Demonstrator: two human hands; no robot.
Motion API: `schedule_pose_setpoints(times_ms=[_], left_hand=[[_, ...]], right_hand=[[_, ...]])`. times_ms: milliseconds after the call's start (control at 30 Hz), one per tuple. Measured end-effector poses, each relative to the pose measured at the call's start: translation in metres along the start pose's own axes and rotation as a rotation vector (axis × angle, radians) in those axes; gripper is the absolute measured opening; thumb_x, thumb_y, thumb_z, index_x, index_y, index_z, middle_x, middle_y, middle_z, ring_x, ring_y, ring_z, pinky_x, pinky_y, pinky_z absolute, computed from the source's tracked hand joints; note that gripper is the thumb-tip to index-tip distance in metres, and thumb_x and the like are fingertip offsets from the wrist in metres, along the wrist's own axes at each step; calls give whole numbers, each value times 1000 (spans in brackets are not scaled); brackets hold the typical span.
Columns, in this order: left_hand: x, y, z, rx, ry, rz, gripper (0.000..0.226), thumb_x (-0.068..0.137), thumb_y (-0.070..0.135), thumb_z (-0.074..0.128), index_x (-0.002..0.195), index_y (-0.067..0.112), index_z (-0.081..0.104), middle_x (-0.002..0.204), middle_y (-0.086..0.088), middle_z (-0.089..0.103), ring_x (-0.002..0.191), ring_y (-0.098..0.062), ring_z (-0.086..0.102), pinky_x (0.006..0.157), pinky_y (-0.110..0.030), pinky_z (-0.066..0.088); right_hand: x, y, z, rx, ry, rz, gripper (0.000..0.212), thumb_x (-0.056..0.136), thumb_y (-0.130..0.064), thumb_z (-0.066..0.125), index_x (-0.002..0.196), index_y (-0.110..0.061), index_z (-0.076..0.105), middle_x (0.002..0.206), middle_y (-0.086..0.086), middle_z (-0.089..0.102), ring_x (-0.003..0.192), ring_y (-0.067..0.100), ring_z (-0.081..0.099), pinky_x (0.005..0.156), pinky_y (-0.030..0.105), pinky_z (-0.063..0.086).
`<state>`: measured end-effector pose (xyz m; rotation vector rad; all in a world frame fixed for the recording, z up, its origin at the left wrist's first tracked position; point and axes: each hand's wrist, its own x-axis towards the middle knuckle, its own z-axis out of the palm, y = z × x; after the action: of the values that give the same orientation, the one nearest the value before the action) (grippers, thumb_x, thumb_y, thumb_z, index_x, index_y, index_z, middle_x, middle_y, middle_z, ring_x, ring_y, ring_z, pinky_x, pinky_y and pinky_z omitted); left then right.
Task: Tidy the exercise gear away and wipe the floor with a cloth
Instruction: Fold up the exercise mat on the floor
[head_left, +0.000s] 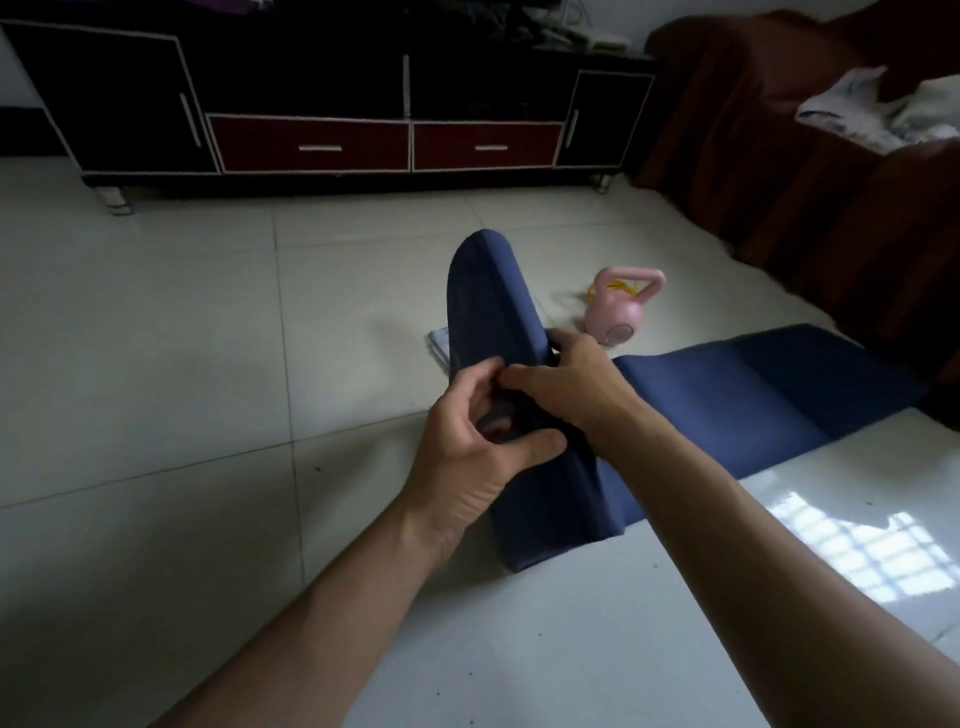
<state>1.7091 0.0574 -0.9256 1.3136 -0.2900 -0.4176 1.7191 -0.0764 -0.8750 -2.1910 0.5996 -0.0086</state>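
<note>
A dark blue exercise mat (727, 395) lies on the tiled floor, stretching to the right. Its near end is folded up into a raised flap. My left hand (478, 441) grips that raised end, thumb in front and fingers curled round the edge. My right hand (566, 387) grips the same fold from the right side, fingers wrapped over it. A pink kettlebell (618, 309) stands on the floor behind the mat, with a yellow cord (615, 287) showing through its handle. A pale folded cloth (439, 343) peeks out on the floor behind the lifted flap.
A black and dark red TV cabinet (322, 140) runs along the back wall. A brown-covered sofa (831, 182) with white bags (872, 111) on it stands at the right, close to the mat's far end. Light floor tiles spread to the left and front.
</note>
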Motion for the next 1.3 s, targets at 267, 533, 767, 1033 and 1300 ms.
schedule_pose_setpoints(times_ms=[267, 533, 767, 1033, 1300], left_hand=[[-2, 9, 55, 224, -3, 8, 80, 82, -9, 69, 147, 22, 35, 145, 4, 49, 118, 9, 52, 92, -18, 47], [33, -9, 84, 518, -175, 52, 72, 85, 15, 66, 148, 35, 37, 139, 12, 47, 134, -16, 46, 109, -42, 45], [120, -55, 114, 896, -54, 350, 70, 88, 36, 66, 150, 43, 32, 159, 4, 13, 139, -18, 19, 115, -34, 22], [206, -101, 145, 898, -122, 279, 67, 93, 46, 56, 153, 40, 27, 164, 1, 6, 142, -24, 17, 114, -42, 26], [248, -143, 178, 1069, -210, 226, 65, 92, 57, 50, 151, 36, 33, 163, -3, 15, 144, -26, 18, 111, -47, 30]], right_hand=[[-11, 28, -50, -59, 33, -54, 36, 80, -23, 75, 111, -8, 62, 103, 10, 68, 91, 26, 64, 77, 37, 56], [17, 57, -93, -99, -11, -105, 33, 90, -14, 64, 121, -10, 53, 113, 10, 62, 100, 27, 61, 90, 46, 55], [96, 91, -136, -101, -63, -69, 49, 92, -13, 67, 134, -14, 42, 122, 10, 58, 108, 25, 62, 87, 36, 57], [193, 114, -157, -560, -114, 13, 45, 99, -30, 56, 140, -17, 45, 128, 13, 60, 112, 31, 58, 97, 43, 47], [234, 187, -176, -457, -116, 108, 52, 99, -38, 55, 145, -16, 41, 137, 12, 54, 118, 27, 54, 92, 34, 44]])
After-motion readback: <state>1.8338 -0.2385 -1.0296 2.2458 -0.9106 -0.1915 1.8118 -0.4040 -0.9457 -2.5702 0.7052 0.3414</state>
